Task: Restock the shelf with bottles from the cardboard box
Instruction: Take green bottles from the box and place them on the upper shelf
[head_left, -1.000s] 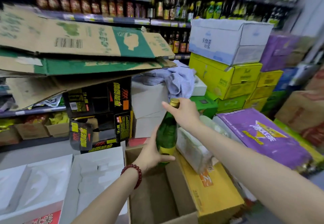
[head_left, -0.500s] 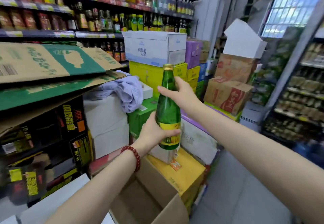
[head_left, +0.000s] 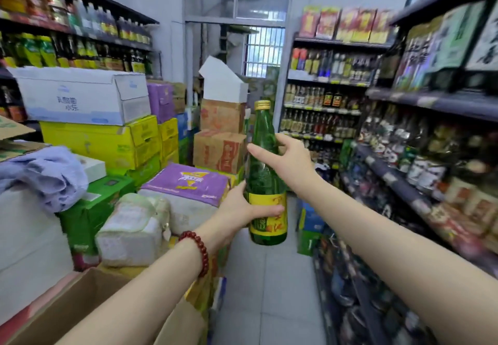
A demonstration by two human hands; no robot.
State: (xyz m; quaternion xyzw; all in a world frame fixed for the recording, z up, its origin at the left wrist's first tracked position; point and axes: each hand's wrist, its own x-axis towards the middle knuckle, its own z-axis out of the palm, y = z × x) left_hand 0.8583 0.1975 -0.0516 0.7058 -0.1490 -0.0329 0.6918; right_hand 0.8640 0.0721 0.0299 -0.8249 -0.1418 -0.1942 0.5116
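Observation:
A green glass bottle (head_left: 265,180) with a gold cap and a yellow label stands upright in the air over the aisle. My left hand (head_left: 242,209), with a red bead bracelet on the wrist, grips its lower body across the label. My right hand (head_left: 288,158) holds the bottle's upper body just below the neck. The open cardboard box (head_left: 80,299) shows at the lower left, below my left forearm. A dark shelf (head_left: 420,102) full of bottles and cartons runs along the right side.
Stacked cartons fill the left: a white one (head_left: 80,96), yellow ones (head_left: 107,142), a purple pack (head_left: 188,182). Brown cartons (head_left: 221,134) stand mid-aisle. More bottle shelves (head_left: 320,107) line the far wall. The tiled floor (head_left: 269,290) runs ahead between cartons and shelf.
The view has swung right, from the box and carton stacks toward the aisle and the right shelf. The bottle rose out of the box and travelled right, held by both hands throughout.

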